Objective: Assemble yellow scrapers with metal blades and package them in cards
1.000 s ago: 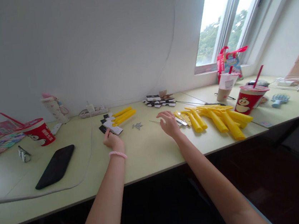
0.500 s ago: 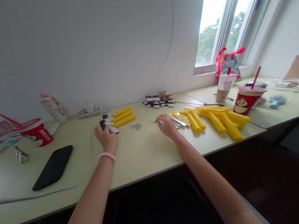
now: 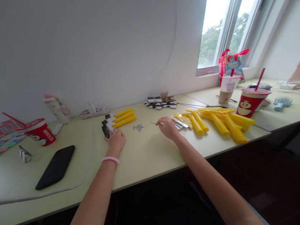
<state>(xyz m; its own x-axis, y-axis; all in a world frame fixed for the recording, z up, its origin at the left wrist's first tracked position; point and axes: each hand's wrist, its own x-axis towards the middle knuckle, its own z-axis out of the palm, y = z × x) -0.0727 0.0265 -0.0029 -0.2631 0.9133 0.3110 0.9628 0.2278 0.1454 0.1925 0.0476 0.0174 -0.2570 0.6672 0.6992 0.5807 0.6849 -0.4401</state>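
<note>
Three yellow-handled scrapers (image 3: 124,120) lie side by side at the left, their black-and-white heads (image 3: 107,125) pointing left. My left hand (image 3: 116,140), with a pink coil band at the wrist, rests at the nearest one's head, fingers stretched out. A small pile of screws (image 3: 138,128) sits between my hands. My right hand (image 3: 167,126) is closed around a thin screwdriver (image 3: 153,123), its metal shaft pointing left; most of its handle is hidden. Just right of it lie flat metal blades and yellow pieces (image 3: 181,120), then a heap of yellow plastic handles (image 3: 221,118).
Black-and-white cards (image 3: 161,102) are piled by the wall. Red cups (image 3: 39,134) stand left and right, with a pale drink cup (image 3: 228,89) behind. A black phone (image 3: 55,167) and a white cable (image 3: 79,183) lie at the left. A power strip (image 3: 94,112) sits by the wall.
My left hand has slid right and nearer to me, off the left end of the scraper heads to their near edge. The right hand stays in place with the screwdriver.
</note>
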